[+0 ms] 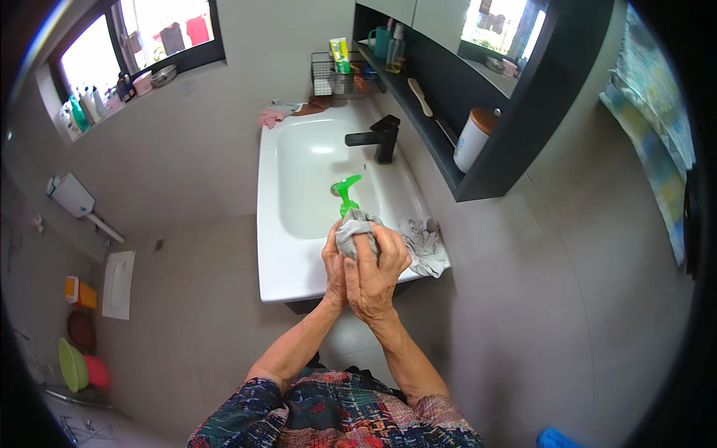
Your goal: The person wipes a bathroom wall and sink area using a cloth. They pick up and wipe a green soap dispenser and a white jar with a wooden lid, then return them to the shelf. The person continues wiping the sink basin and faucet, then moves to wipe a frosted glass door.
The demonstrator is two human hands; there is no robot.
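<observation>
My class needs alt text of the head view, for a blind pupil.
Two hands hold a grey cloth, a green pump top showing beyond it, over a white sink. A black tap stands at right; another cloth lies on the near right corner.

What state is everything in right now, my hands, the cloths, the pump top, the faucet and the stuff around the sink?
Left hand: against the gray cloth, grip partly hidden
Right hand: fingers curled over that cloth
Gray cloth: bunched, held
Green pump top: sticking out past the cloth
Black faucet: no stream visible
Light gray cloth: crumpled on the sink's near right corner
White canister: upright, lid on
</observation>
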